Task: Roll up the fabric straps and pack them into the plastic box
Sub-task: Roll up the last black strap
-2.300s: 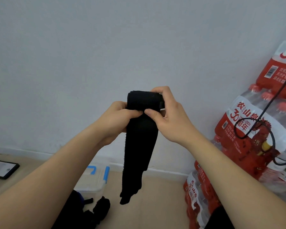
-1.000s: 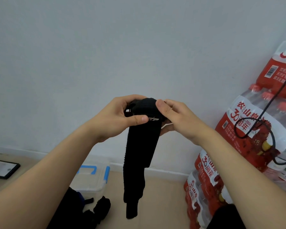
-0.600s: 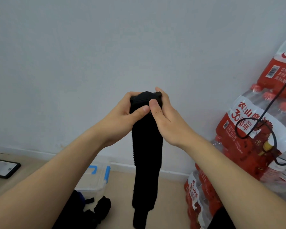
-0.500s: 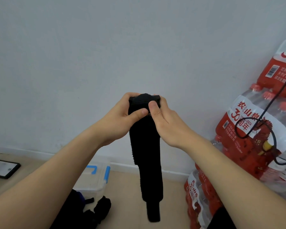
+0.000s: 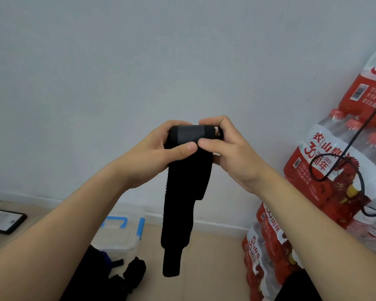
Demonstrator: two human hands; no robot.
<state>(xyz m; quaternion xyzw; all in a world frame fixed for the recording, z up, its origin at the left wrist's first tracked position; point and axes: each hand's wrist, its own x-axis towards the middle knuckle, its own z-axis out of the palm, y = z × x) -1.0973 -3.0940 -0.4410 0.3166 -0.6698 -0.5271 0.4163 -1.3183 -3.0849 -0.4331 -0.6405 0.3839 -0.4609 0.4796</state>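
Two-handed grip on a black fabric strap [image 5: 183,192], raised in front of the bare wall [image 5: 139,61]. Left hand [image 5: 156,153] curled round the left end of the roll [image 5: 190,134], with its thumb laid across the front. Right hand [image 5: 234,153] curled round the right end, with thumb tip against the left thumb and forefinger hooked over the top. Both closed on the cloth, neither spread.

Roll axis level, left to right between the two palms. Unrolled tail straight down from the grip, long axis upright, narrowing to a slimmer tab at the bottom, apparently clear of the floor [image 5: 204,268].

By the look of it, partly rolled, with a good length left to wind. Next turn hinges on the tail hanging square below the roll. Needs winding upward with the edges in line, or risks a lopsided cone. Both hands equally near the roll.

Plastic box [image 5: 122,233], clear with blue latches, down and left of the grip, on the floor by the wall and well apart; nearer the left hand. No telling whether lidded. More dark straps [image 5: 132,270] loose on the floor just this side of it.

Down and right of the grip: stacked packs of bottled water [image 5: 326,170], with a black cable [image 5: 343,153] draped over them.
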